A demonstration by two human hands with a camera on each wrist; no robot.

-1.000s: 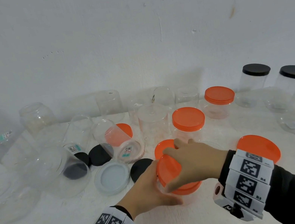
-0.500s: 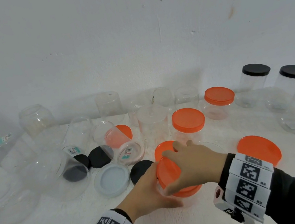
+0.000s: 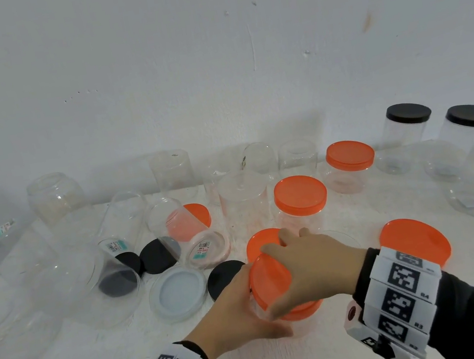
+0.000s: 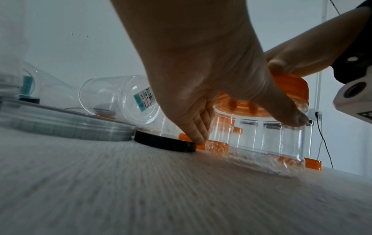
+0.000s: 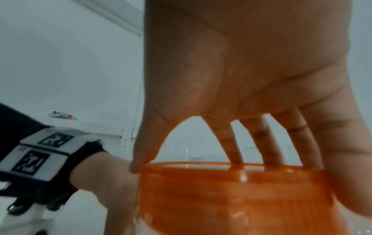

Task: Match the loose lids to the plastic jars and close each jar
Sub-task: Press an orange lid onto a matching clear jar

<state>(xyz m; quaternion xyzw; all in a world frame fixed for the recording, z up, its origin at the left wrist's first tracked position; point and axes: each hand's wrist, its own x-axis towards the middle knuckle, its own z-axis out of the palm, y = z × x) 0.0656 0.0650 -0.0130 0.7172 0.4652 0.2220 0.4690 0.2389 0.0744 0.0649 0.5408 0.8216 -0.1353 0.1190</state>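
A small clear jar [image 4: 261, 136] stands on the white table near the front middle. My left hand [image 3: 237, 315] grips its wall, thumb on the near side, fingers round the far side. An orange lid [image 3: 268, 281] [image 5: 231, 190] sits on the jar's mouth, and my right hand [image 3: 311, 267] covers it from above with thumb and fingers curled round its rim. Loose lids lie close by: an orange one [image 3: 259, 240] just behind, a larger orange one [image 3: 414, 240] to the right, a black one [image 3: 224, 276] and a clear one [image 3: 178, 294] to the left.
Two orange-lidded jars [image 3: 301, 199] stand behind, and three black-lidded jars [image 3: 410, 129] at the back right. Several open clear jars stand along the wall or lie on their sides at the left [image 3: 110, 274], with two black lids [image 3: 155, 255] and an orange lid [image 3: 196, 215] among them.
Both hands stay on the same jar and lid. The right hand has turned slightly on the lid; the jar has not shifted on the table.
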